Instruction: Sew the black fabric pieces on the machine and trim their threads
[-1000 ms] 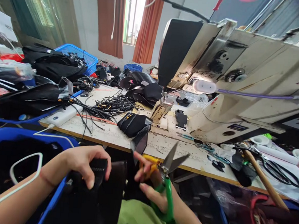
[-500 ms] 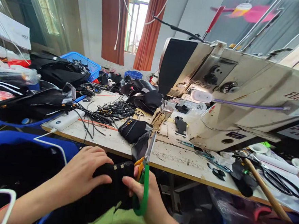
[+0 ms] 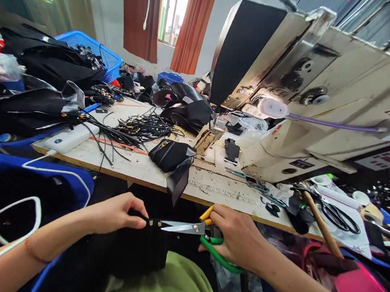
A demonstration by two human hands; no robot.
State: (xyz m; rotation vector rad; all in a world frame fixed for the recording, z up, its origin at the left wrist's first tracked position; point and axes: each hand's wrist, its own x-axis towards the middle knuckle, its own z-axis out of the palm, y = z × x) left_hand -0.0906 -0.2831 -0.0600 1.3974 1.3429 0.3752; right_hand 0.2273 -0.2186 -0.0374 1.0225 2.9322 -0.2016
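Between thumb and fingers, my left hand [image 3: 123, 214] pinches the top edge of a black fabric piece [image 3: 137, 248] that hangs over my lap. Two small pale bits show on that edge, too small to name. My right hand [image 3: 235, 233] is closed round scissors [image 3: 196, 228] with one green and one orange handle. Their blades are slightly parted and point left, with the tips close to the pale bits; I cannot tell whether they touch the fabric. On the table edge beyond lies a black zippered piece [image 3: 170, 155] with a shiny dark flap hanging down.
A sewing machine [image 3: 302, 82] stands on the white table [image 3: 212, 185]. Black cords [image 3: 146, 127] lie left of it, near a white power bank [image 3: 70, 139]. A hammer-like wooden handle [image 3: 323, 226] and black scissors [image 3: 340, 218] lie right. A blue container [image 3: 75, 180] stands at lower left.
My right hand has moved right, away from my left, and the scissors have turned from pointing up to pointing left, blades parted. My left hand still holds the fabric. The view has shifted.
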